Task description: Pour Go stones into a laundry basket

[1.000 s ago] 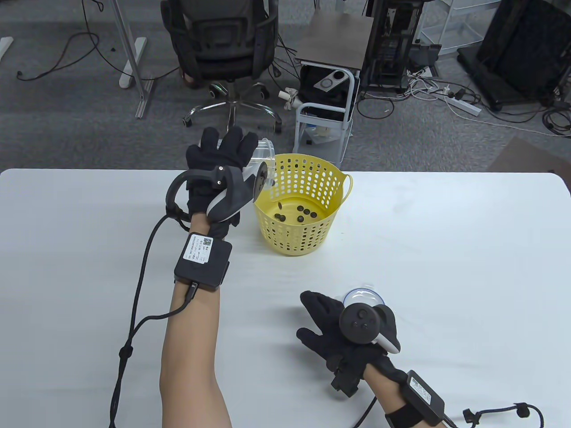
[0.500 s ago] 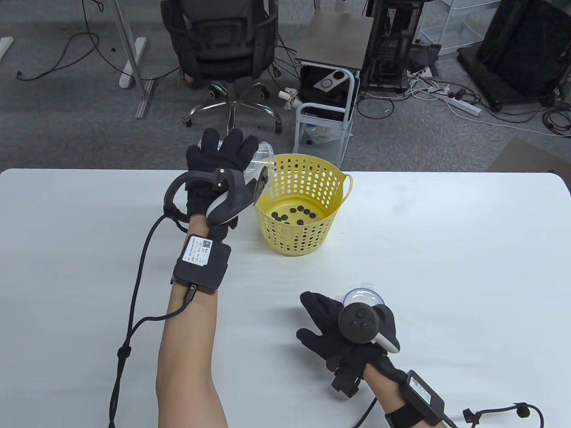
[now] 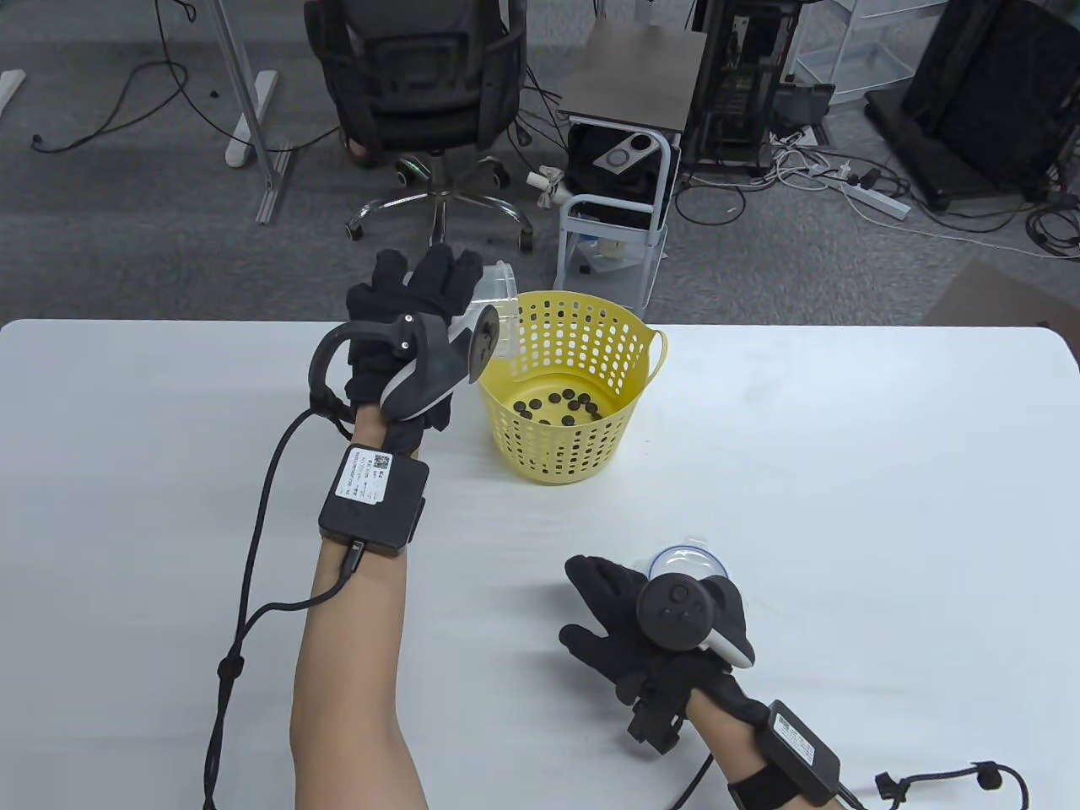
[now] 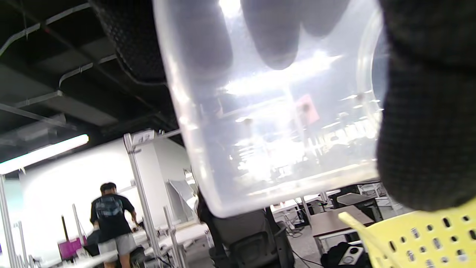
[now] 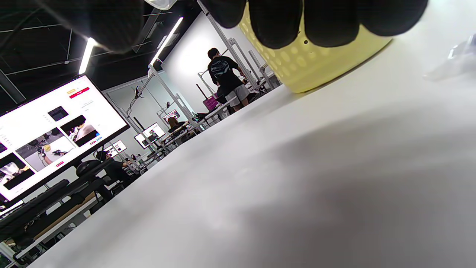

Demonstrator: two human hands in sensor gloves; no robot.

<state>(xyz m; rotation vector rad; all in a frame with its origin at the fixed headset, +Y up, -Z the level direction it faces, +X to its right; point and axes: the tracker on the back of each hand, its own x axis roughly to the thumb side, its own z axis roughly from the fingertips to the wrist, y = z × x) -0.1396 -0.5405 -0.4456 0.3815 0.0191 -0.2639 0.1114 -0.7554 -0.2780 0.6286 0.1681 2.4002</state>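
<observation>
Left hand (image 3: 405,337) grasping a clear plastic container (image 3: 498,295), tipped on its side right at the rim of the yellow laundry basket (image 3: 561,384). Black Go stones (image 3: 561,407) sitting on the basket floor. Right hand (image 3: 654,629) lying released, fingers spread, on the white bench (image 3: 844,506) beside a clear lid (image 3: 688,561).

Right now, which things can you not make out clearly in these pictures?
- Table view: the clear container is mostly hidden behind the left hand and its tracker.
- Left wrist view: the Go stones are out of sight; only the yellow basket rim shows at the corner.
- Table view: the clear lid is partly covered by the right hand; contact unclear.
- Right wrist view: the lid is only a blur at the right edge.
</observation>
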